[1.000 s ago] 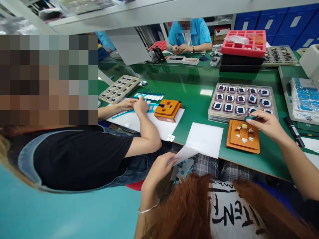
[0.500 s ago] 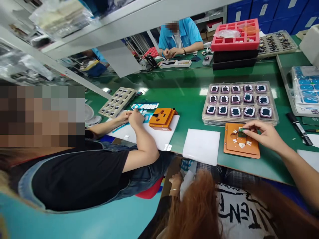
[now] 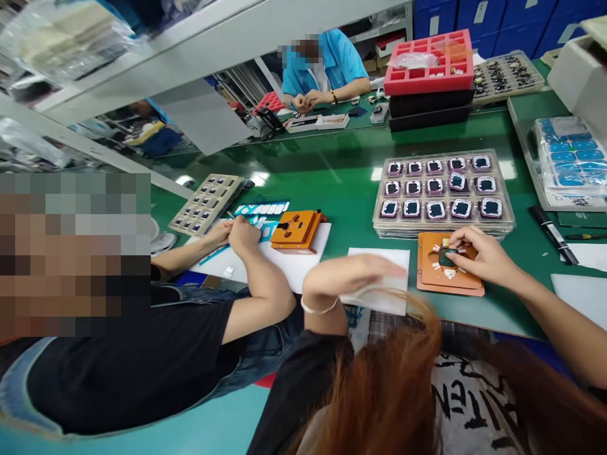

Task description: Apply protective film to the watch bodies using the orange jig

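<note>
My right hand (image 3: 478, 253) pinches a small dark square watch-like piece (image 3: 447, 256) over the orange fixture plate (image 3: 450, 284). Small white parts ring the opening in that plate. Raised at the table's front edge, my left hand (image 3: 353, 273) is blurred, its fingers stretched to the right with nothing seen in them. Loose strands of hair hang close below it. Behind the left hand lies a white foam sheet (image 3: 379, 251), partly covered. Beyond the fixture, a clear tray (image 3: 377, 224) holds rows of square watch-like units with dark faces.
To my left, a co-worker's hands (image 3: 241, 237) work over blue and white strips beside another orange fixture (image 3: 294, 230). A black marker (image 3: 554, 235) lies at the right. Stacked red and black trays (image 3: 429, 85) stand at the back. Across the bench sits a person in blue (image 3: 327, 69).
My left hand has risen from beside my lap to above the table's front edge, fingers extended. My right hand still holds the dark piece, now lower and flatter over the orange plate.
</note>
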Action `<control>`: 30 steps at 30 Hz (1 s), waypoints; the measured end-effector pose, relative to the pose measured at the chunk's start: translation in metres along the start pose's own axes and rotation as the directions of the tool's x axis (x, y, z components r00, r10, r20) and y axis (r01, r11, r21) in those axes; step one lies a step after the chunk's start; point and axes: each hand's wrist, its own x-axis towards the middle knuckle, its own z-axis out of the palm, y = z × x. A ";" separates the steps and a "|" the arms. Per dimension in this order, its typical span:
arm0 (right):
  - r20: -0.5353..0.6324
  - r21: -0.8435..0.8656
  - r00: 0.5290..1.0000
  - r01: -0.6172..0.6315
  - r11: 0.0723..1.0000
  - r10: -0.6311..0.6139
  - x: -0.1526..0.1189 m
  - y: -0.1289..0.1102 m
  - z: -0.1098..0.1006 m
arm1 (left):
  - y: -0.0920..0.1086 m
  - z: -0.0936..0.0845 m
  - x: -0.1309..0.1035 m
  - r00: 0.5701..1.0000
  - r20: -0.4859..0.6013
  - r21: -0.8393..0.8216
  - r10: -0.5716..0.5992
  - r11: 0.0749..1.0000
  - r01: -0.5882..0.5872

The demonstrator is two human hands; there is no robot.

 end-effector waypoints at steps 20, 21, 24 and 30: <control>0.094 -0.178 0.974 0.218 0.960 -0.204 -0.001 -0.001 -0.004 | -0.043 0.090 0.074 0.982 -0.190 0.273 -0.003 0.960 0.056; 0.081 -0.180 0.976 0.212 0.961 -0.200 -0.001 0.000 -0.004 | -0.040 0.089 0.071 0.978 -0.206 0.251 0.036 0.968 0.017; 0.050 -0.185 0.977 0.212 0.959 -0.207 0.001 0.002 -0.004 | -0.027 0.090 0.054 0.953 -0.217 0.172 0.212 0.969 -0.177; 0.033 -0.225 0.943 0.331 0.916 -0.332 0.002 -0.003 -0.003 | -0.007 0.108 0.015 0.836 -0.179 0.047 0.518 0.854 -0.519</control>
